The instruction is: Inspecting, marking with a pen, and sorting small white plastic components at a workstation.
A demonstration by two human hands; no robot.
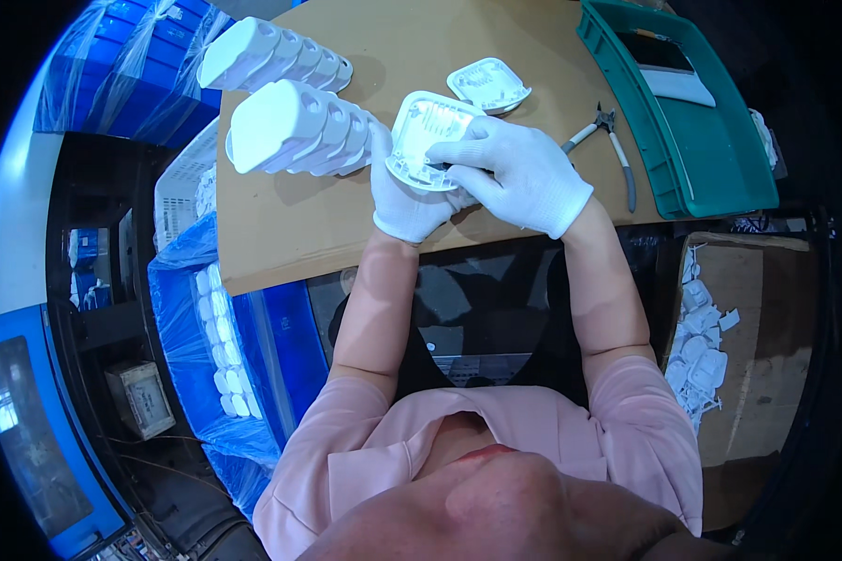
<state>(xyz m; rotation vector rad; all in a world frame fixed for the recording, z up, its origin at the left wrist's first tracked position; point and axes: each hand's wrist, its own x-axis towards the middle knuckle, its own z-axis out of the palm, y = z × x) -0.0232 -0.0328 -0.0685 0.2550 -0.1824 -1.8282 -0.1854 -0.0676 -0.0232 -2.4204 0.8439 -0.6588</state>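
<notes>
My gloved left hand (404,208) holds a white plastic cover (428,126) from below and at its left side, its ribbed inner face turned up. Over the cover's lower right part, my gloved right hand (531,178) has thumb and forefinger closed together. A dark spot shows at those fingertips, too small to make out. Just beyond lies a second white plastic cover (488,84), inner face up, on the cardboard-topped table (281,234). A pair of side cutters (604,123) with grey handles rests spread to the right of my right hand.
Two rows of nested white plastic housings (295,126) stand at the table's left. A green tray (720,159) sits at the right edge. Below left is a blue-lined bin (182,318) of white parts. A cardboard box (758,355) with white scraps stands lower right.
</notes>
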